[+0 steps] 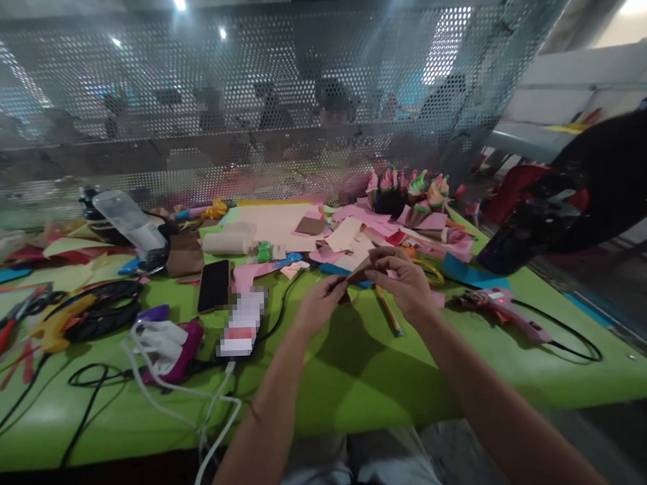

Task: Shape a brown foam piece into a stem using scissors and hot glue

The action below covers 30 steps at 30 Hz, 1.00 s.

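Note:
My left hand (321, 303) and my right hand (403, 278) meet over the middle of the green table. Between them they pinch a small brown piece of sheet (359, 273), foam or paper, I cannot tell which. The fingers of both hands are closed on it and partly cover it. Under my right hand lies a yellow pencil (389, 312). Just beyond that hand are yellow-handled scissors (430, 270). Pink and cream sheet scraps (349, 234) spread out behind the hands. To the right rests a pink glue gun (520, 320) with a black cord.
A black phone (213, 286) and a plugged-in lit phone (244, 324) lie left of my hands, near a magenta power strip (181, 350) with cables. Further left is a yellow glue gun (58, 326). Small ice-cream-cone figures (388, 182) stand before a perforated metal screen (275, 81).

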Each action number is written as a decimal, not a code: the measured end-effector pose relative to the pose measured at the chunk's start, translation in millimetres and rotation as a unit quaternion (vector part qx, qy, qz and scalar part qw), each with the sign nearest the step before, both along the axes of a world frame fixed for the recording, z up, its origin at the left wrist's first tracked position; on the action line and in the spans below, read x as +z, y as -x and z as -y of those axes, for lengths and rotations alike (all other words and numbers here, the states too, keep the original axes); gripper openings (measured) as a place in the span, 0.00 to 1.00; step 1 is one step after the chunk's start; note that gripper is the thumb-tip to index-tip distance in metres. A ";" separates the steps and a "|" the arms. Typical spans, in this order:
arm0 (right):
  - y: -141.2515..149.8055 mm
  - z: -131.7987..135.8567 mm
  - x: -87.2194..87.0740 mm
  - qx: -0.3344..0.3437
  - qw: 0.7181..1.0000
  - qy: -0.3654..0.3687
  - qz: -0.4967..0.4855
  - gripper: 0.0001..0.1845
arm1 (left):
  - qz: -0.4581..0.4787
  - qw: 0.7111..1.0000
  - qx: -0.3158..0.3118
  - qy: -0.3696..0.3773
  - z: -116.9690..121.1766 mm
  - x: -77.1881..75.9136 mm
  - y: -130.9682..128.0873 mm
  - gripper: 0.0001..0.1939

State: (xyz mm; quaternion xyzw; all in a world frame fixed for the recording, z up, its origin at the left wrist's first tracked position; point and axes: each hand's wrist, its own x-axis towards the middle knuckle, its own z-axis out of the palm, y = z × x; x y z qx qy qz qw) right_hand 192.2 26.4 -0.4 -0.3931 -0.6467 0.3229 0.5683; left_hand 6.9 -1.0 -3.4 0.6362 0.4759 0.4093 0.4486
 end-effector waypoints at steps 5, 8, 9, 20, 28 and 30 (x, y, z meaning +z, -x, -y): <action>-3.0 -2.6 -0.1 0.005 0.998 0.043 -0.043 0.10 | -0.005 0.999 0.030 -0.009 1.4 1.5 1.9 0.15; -3.9 -4.4 -1.2 0.017 0.995 0.067 -0.070 0.11 | 0.000 0.999 0.037 -0.001 2.7 3.5 2.5 0.15; -4.1 -4.9 -1.7 0.018 0.994 0.073 -0.079 0.11 | 0.003 0.999 0.037 0.001 2.9 3.9 2.7 0.15; -0.2 0.8 1.9 0.052 0.979 0.128 -0.150 0.12 | -0.031 0.998 0.049 -0.028 -0.1 -1.8 3.3 0.14; -1.9 0.1 5.2 0.075 0.967 0.148 -0.192 0.10 | -0.029 0.993 0.084 -0.074 3.9 2.4 0.8 0.08; -0.5 0.8 5.4 0.073 0.967 0.154 -0.190 0.10 | -0.050 0.989 0.092 -0.103 6.1 3.6 -0.1 0.08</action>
